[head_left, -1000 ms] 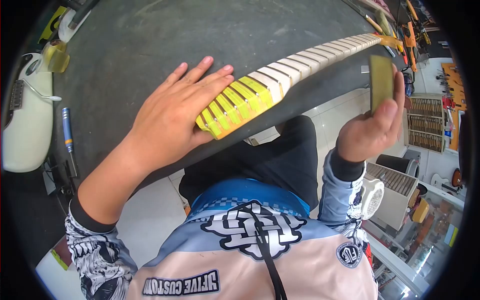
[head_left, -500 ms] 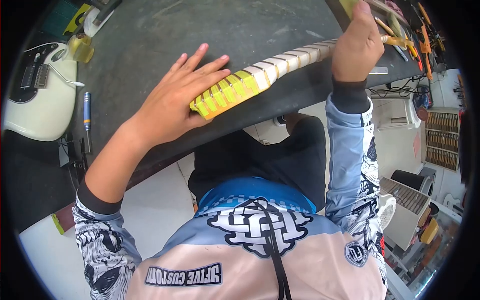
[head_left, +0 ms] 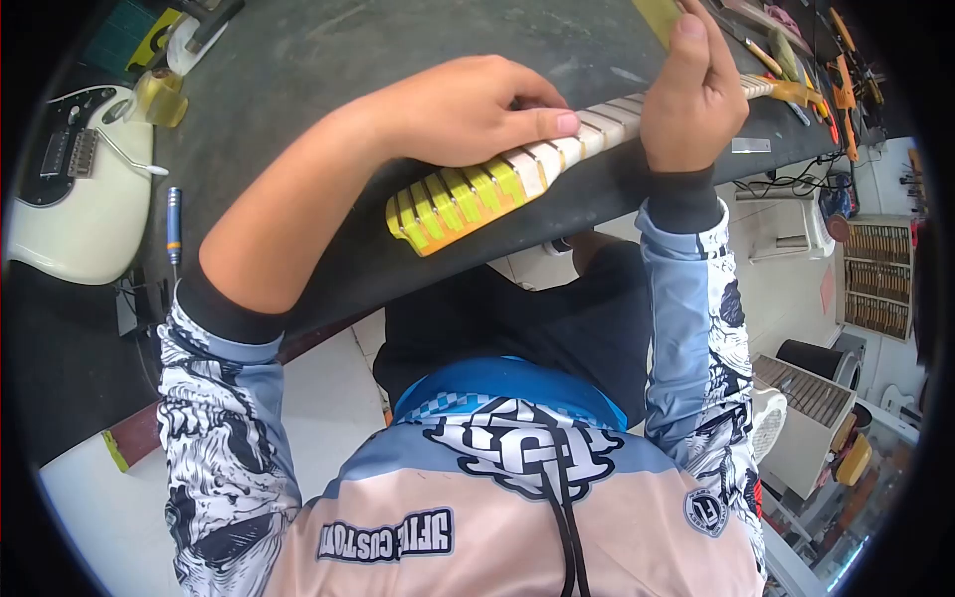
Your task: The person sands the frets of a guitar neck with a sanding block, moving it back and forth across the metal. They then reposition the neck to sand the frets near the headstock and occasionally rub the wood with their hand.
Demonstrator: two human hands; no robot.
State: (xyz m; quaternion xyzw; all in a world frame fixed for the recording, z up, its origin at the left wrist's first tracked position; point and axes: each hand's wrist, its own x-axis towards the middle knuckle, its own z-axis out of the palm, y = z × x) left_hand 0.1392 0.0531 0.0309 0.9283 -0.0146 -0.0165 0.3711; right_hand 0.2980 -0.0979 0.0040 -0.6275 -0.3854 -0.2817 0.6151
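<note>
A guitar neck (head_left: 463,204) lies along the near edge of the dark workbench, its frets showing between strips of tape. Yellow-green tape covers the wide end, and whitish tape covers the rest toward the headstock (head_left: 794,92). My left hand (head_left: 477,111) is closed over the neck's far side, thumb on the white-taped part; its other fingers are partly hidden. Above the neck, farther right, my right hand (head_left: 693,104) grips a flat yellow-green piece (head_left: 657,18), cut off by the top of the view. Whether this hand touches the neck I cannot tell.
A white electric guitar body (head_left: 99,214) and a blue-handled screwdriver (head_left: 174,224) lie on the left. Near them stands a yellowish bottle (head_left: 161,97). Several tools crowd the far right, with a small metal plate (head_left: 751,145) near the bench edge.
My left hand has slid right, from the yellow-taped end to the white-taped part, and its spread fingers have curled. My right hand has shifted slightly left with the yellow-green piece.
</note>
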